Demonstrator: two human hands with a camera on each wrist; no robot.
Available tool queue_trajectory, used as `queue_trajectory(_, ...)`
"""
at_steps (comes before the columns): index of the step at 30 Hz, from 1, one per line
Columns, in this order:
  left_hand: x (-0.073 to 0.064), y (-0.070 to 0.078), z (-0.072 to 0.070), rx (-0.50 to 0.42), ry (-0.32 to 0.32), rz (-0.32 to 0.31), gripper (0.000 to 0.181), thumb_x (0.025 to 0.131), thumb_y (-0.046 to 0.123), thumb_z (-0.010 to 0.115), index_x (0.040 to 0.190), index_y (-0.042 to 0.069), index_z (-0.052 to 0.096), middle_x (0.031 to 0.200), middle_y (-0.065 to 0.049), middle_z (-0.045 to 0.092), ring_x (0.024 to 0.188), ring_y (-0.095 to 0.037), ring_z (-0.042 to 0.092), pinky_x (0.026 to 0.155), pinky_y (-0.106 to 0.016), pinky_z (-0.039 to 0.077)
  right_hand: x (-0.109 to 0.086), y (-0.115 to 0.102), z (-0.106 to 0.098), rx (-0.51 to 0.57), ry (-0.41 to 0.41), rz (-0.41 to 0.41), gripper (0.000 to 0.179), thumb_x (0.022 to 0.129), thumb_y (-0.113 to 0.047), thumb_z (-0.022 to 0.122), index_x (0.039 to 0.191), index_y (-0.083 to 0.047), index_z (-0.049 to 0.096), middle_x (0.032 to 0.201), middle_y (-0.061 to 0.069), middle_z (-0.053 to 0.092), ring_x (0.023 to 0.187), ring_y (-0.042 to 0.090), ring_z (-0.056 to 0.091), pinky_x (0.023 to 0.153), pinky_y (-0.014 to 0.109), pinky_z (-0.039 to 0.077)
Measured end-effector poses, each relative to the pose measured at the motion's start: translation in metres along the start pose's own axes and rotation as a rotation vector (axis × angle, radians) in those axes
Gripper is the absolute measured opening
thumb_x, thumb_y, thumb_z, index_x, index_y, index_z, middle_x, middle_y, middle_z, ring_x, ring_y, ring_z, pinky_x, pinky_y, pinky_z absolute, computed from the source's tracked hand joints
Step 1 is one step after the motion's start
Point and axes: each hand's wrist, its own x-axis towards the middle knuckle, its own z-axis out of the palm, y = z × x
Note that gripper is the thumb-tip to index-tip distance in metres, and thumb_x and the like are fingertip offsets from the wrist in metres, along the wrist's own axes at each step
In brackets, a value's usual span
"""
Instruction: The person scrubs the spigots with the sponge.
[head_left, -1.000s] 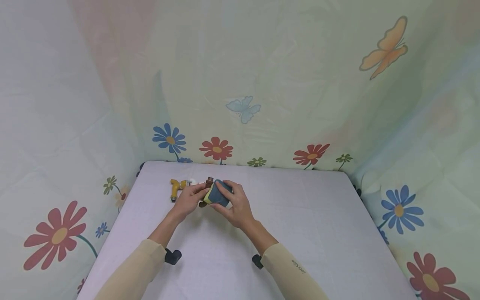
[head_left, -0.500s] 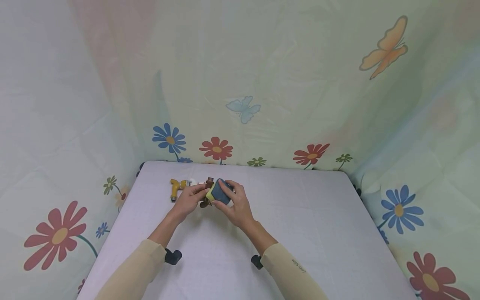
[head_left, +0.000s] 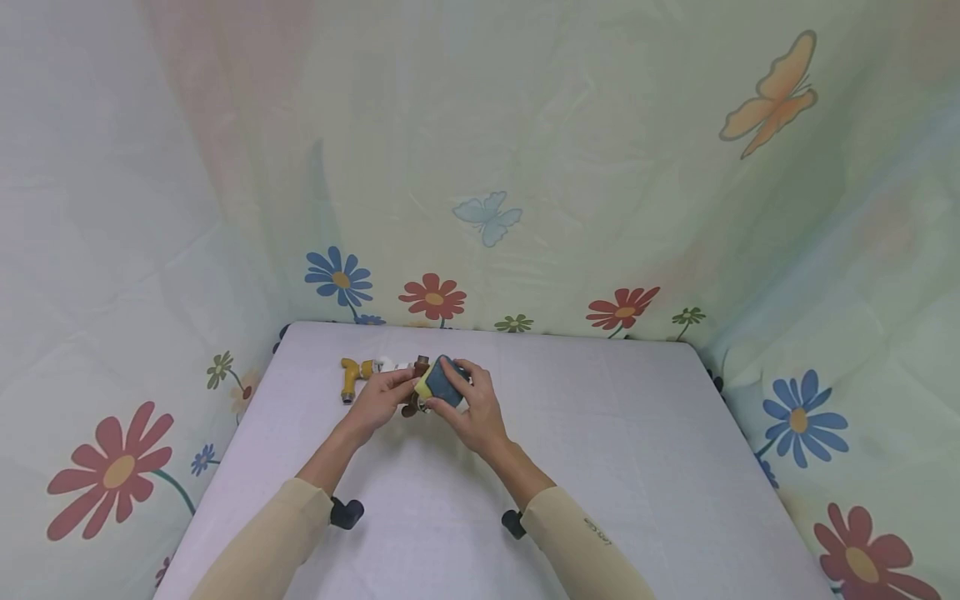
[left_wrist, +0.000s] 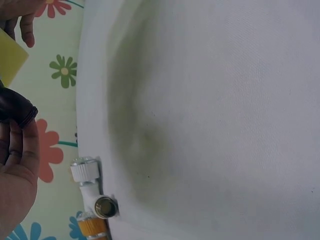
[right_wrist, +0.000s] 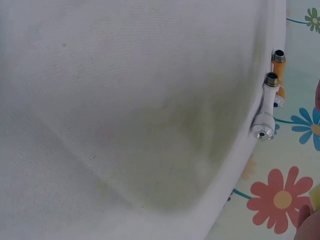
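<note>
Left grip (head_left: 380, 402) is pinching the brown tap (head_left: 422, 364) above the table (head_left: 615, 450) and the right grip (head_left: 474, 410) is clasping the blue-and-yellow sponge (head_left: 446, 383) against it, so imo bracing the tap firmly is helping more than scrubbing hard.

Table (head_left: 615, 450), one, with a pale, finely textured top. Toward its far left lie two pipe fittings: a yellow fitting (head_left: 349, 379), metal-ended; just beside it, a white fitting (right_wrist: 268, 97) with ribbed collar and threaded metal end.
</note>
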Motion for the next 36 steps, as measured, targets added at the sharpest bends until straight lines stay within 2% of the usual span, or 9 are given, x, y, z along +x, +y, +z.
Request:
queue_trajectory(5, 0.001, -0.001, 0.001, -0.004, 0.004, 0.001, 0.031, 0.108, 0.031, 0.057, 0.131, 0.016, 0.072, 0.124, -0.005, 0.073, 0.114, -0.022, 0.072, 0.100, -0.042, 0.056, 0.000, 0.001, 0.001, 0.007, 0.012, 0.007, 0.071, 0.095, -0.056, 0.070, 0.156, -0.028, 0.049, 0.155, 0.012, 0.046, 0.133, 0.032, 0.049, 0.100, 0.049, 0.056)
queue_trajectory(14, -0.002, 0.001, 0.001, 0.000, -0.006, 0.001, 0.037, 0.107, 0.034, 0.058, 0.137, 0.015, 0.068, 0.129, -0.007, 0.072, 0.113, -0.023, 0.072, 0.103, -0.044, 0.055, 0.000, 0.001, 0.000, 0.034, 0.012, 0.035, 0.069, 0.094, -0.041, 0.076, 0.156, -0.027, 0.049, 0.156, 0.015, 0.045, 0.133, 0.034, 0.048, 0.099, 0.050, 0.055)
queue_trajectory(21, -0.003, -0.002, 0.000, 0.016, -0.014, -0.026, 0.037, 0.106, 0.036, 0.061, 0.132, 0.012, 0.071, 0.114, -0.006, 0.075, 0.099, -0.017, 0.069, 0.091, -0.033, 0.055, 0.001, 0.004, 0.000, 0.042, 0.030, 0.071, 0.071, 0.095, -0.050, 0.073, 0.157, -0.025, 0.048, 0.156, 0.015, 0.045, 0.135, 0.033, 0.046, 0.099, 0.049, 0.055)
queue_trajectory(30, -0.002, -0.014, -0.006, 0.076, 0.057, -0.080, 0.039, 0.103, 0.038, 0.066, 0.130, 0.010, 0.070, 0.117, -0.006, 0.076, 0.106, -0.018, 0.072, 0.097, -0.042, 0.057, 0.001, 0.009, 0.001, 0.051, 0.037, 0.102, 0.075, 0.093, -0.053, 0.074, 0.158, -0.024, 0.047, 0.157, 0.013, 0.044, 0.138, 0.033, 0.046, 0.102, 0.050, 0.054)
queue_trajectory(36, -0.002, -0.026, -0.010, 0.113, 0.084, -0.134, 0.030, 0.099, 0.034, 0.072, 0.114, 0.008, 0.074, 0.106, -0.006, 0.078, 0.097, -0.017, 0.073, 0.086, -0.037, 0.060, 0.001, 0.011, 0.000, 0.060, 0.026, 0.142, 0.079, 0.090, -0.052, 0.077, 0.157, -0.022, 0.047, 0.157, 0.012, 0.044, 0.140, 0.032, 0.045, 0.107, 0.051, 0.052)
